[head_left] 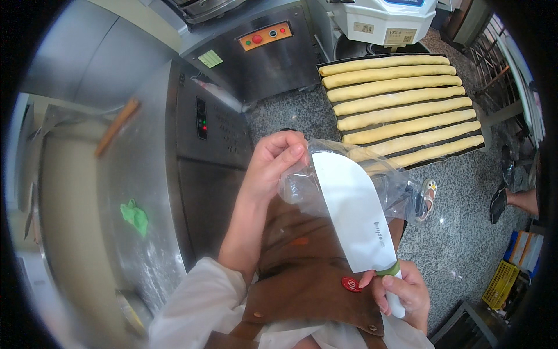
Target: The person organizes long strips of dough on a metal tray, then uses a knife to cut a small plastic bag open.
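My right hand (403,290) grips the white and green handle of a broad kitchen knife (353,209). Its wide blade points up and away from me, over my brown apron (305,275). Near the blade's tip, my left hand (281,159) pinches the edge of a clear plastic bag (301,187) between thumb and fingers. The bag spreads behind the blade towards the right; whether any of the blade is inside it, I cannot tell. Beyond my hands, a black tray (338,124) holds several long rolls of pale dough (401,94) in parallel rows.
On the left, a steel worktop (152,174) bears a crumpled green cloth or glove (135,217) and a wooden rolling pin (117,127). A white machine (386,22) stands behind the tray. At the right are another person's foot (499,203) and a yellow plastic crate (500,285).
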Tool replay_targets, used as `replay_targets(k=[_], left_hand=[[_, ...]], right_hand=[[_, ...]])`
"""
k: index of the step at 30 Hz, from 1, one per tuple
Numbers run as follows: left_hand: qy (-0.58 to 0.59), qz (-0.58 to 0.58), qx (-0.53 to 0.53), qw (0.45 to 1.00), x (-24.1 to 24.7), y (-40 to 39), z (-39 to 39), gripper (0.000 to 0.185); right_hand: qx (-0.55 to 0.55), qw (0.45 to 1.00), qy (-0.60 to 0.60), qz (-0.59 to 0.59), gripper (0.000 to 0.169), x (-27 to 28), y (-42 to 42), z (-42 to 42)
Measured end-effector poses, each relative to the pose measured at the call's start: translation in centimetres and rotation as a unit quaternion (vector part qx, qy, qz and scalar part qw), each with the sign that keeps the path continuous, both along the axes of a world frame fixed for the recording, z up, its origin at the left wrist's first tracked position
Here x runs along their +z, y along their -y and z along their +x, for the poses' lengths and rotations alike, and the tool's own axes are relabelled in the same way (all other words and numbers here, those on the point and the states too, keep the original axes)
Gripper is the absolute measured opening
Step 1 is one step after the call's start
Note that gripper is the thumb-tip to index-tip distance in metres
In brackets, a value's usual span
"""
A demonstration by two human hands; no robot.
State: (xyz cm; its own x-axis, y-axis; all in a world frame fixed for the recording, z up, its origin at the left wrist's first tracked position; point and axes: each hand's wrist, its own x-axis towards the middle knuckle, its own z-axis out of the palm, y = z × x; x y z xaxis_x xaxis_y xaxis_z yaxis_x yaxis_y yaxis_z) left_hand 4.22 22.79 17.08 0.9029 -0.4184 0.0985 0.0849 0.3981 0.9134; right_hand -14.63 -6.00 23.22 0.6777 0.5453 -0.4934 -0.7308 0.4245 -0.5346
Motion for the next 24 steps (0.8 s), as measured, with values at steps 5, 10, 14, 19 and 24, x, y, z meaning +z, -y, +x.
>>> replay_targets(k=[5, 10, 14, 19, 24], left_hand=[[0.008, 0.0, 0.004, 1.0, -0.1, 0.1, 0.02, 0.029], [0.015, -0.002, 0.005, 1.0, 0.06, 0.12, 0.03, 0.029], [0.019, -0.004, 0.006, 1.0, -0.07, 0.24, 0.0, 0.029], [0.023, -0.001, 0.005, 1.0, 0.08, 0.42, -0.05, 0.029], [0.015, 0.0, 0.005, 1.0, 0.08, 0.28, -0.1, 0.029]], right_hand=[[0.0, 1.0, 0.001, -0.001, 0.033, -0.09, 0.04, -0.12], [-0.002, 1.0, 0.004, 0.004, 0.033, -0.07, 0.02, -0.16], [-0.007, 1.0, 0.006, 0.004, 0.032, -0.03, -0.04, -0.29], [-0.008, 1.0, 0.0, 0.003, 0.031, 0.12, -0.08, -0.27], [-0.007, 1.0, 0.014, 0.005, 0.031, 0.08, -0.1, -0.33]])
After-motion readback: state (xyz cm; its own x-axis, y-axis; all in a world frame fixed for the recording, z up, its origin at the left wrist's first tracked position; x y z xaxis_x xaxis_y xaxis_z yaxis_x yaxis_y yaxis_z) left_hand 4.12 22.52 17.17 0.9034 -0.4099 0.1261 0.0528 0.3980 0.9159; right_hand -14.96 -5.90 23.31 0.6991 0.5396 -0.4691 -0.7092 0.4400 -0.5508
